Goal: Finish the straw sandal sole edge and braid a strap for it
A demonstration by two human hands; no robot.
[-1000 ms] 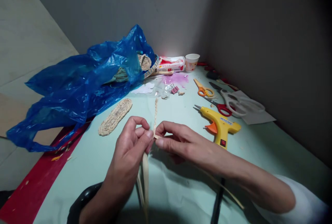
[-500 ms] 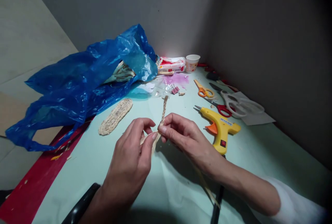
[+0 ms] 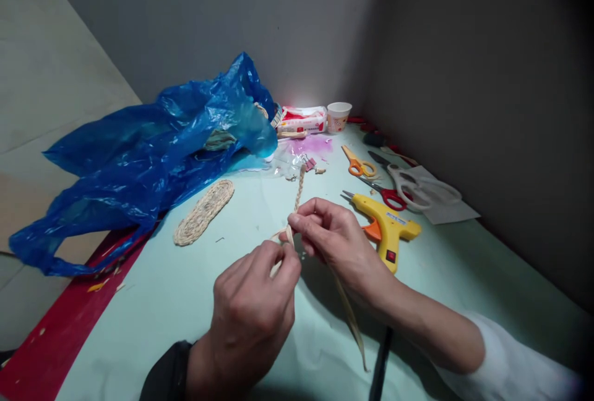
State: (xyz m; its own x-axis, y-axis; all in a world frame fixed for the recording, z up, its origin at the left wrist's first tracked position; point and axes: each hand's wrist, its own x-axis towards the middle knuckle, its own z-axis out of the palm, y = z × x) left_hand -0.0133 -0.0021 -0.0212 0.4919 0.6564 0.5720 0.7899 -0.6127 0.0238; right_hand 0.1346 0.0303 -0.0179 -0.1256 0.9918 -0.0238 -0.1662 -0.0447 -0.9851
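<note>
A thin braid of pale plant fibre [image 3: 300,189] points away from me over the table. My right hand [image 3: 331,234] pinches its near end between thumb and fingers. Close below, my left hand [image 3: 257,302] is closed on pale loose strands [image 3: 288,235] that run out of the braid. A longer, greenish strand [image 3: 350,314] hangs down under my right hand toward the table's near side. To the left lies a flat oval piece of coiled braid [image 3: 204,212], touched by neither hand.
A yellow glue gun [image 3: 392,224] lies right of my right hand, its black cord running toward me. Beyond it are orange scissors [image 3: 359,163], red-handled scissors [image 3: 392,197] and white-handled scissors [image 3: 417,190]. A blue plastic bag [image 3: 139,135] spreads at the left; a paper cup [image 3: 339,117] stands behind.
My left hand has turned over and moved right and nearer me, its fingers closing on the strands. My right hand keeps its pinch on the braid. The view has shifted slightly.
</note>
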